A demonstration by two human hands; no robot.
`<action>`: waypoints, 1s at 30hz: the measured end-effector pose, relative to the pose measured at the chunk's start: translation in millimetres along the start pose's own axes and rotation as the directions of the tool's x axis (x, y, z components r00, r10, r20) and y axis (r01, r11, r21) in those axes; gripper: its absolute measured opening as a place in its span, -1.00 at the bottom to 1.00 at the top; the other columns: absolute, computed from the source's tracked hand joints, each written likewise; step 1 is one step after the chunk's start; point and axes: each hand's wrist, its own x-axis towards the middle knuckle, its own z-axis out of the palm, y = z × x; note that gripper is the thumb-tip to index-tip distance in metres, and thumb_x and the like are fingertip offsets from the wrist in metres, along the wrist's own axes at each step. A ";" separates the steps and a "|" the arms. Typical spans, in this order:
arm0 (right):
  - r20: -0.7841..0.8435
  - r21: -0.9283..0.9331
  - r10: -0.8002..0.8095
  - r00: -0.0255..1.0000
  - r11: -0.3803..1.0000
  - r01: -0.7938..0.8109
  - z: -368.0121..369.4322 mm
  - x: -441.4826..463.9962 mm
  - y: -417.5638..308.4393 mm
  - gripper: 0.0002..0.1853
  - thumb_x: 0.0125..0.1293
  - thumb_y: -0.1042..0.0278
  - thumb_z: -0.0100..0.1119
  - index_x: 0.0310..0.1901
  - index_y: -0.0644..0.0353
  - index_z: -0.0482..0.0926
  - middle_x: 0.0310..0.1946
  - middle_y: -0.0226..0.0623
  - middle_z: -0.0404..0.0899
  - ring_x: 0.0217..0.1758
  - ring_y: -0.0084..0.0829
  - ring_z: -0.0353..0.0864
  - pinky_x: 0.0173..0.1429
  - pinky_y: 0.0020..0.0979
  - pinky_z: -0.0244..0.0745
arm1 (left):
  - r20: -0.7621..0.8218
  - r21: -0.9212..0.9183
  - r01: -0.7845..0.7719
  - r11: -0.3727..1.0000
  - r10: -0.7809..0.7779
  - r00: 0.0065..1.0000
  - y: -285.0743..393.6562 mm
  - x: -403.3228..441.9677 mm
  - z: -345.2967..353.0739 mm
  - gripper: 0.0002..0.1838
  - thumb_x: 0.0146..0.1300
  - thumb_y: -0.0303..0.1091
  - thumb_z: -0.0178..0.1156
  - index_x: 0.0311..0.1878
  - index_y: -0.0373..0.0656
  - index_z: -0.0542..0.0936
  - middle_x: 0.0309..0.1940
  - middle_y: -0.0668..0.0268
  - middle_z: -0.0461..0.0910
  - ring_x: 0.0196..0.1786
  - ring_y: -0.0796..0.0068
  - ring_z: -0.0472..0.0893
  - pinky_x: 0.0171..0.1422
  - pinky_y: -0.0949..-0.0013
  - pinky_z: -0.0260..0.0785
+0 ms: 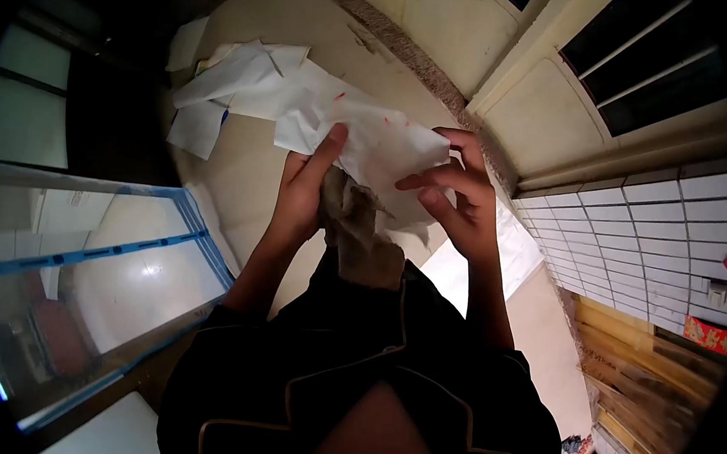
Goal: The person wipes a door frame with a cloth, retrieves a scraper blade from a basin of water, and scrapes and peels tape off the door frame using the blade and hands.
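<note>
A crumpled white paper sheet (371, 129) with a few small red marks is held up in front of me. My left hand (305, 184) grips its near left part, thumb on top. Beside that palm hangs a grey-brown rag-like cloth (367, 236), bunched and reaching down toward my lap; whether the left fingers also hold it is hidden. At the sheet's right edge, my right hand (465, 188) has its fingers bent around the corner, with the thumb close to the forefinger.
More white papers (243, 77) lie on the pale floor (304, 5) ahead. A bright white sheet (498, 259) is at my right. Blue-edged clear panels (139, 252) stand at left. Pale doors (543, 113) and a white tiled wall (636, 231) border the right side.
</note>
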 end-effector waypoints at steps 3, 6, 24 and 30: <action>-0.031 0.005 -0.045 0.998 0.999 0.045 -0.8 54.5 29.2 -0.87 0.12 0.50 0.42 -0.26 0.17 0.78 0.17 -0.19 0.38 0.15 -0.20 0.49 0.14 -0.20 0.47 | -0.004 -0.095 -0.017 0.995 0.016 1.000 14.1 60.9 -17.3 -0.48 0.52 -0.30 0.03 0.45 -0.25 0.25 0.30 0.18 0.44 0.33 0.35 0.44 0.41 0.30 0.27; -0.045 -0.032 -0.128 0.991 0.991 0.126 2.7 93.6 49.6 -0.86 0.07 0.50 0.46 -0.29 0.14 0.78 0.16 -0.13 0.42 0.16 -0.18 0.49 0.15 -0.22 0.47 | -0.017 -0.100 -0.037 0.994 0.035 0.999 30.8 95.6 -26.9 -0.52 0.53 -0.31 0.02 0.42 -0.27 0.29 0.29 0.18 0.44 0.29 0.35 0.47 0.39 0.30 0.29; 0.377 -0.074 0.480 0.792 0.868 -0.490 110.6 276.0 232.5 -0.47 0.27 0.40 0.37 0.22 0.28 0.40 0.05 -0.12 0.53 0.05 -0.42 0.55 0.16 -0.36 0.44 | -0.356 0.071 0.027 0.997 0.000 0.934 63.0 243.1 -210.2 -0.72 0.37 -0.39 0.22 0.10 -0.22 0.57 -0.13 0.30 0.66 -0.07 0.49 0.63 0.04 0.37 0.51; 0.405 0.207 0.176 0.897 0.938 -0.278 174.2 346.2 273.4 -0.46 0.38 0.40 0.22 0.28 0.25 0.18 0.08 -0.13 0.50 0.10 -0.33 0.51 0.16 -0.35 0.46 | -0.400 0.550 0.029 0.835 0.233 0.886 42.2 283.5 -204.7 -0.73 0.17 -0.44 0.26 -0.06 -0.32 0.63 -0.30 0.22 0.69 -0.22 0.52 0.64 -0.07 0.37 0.49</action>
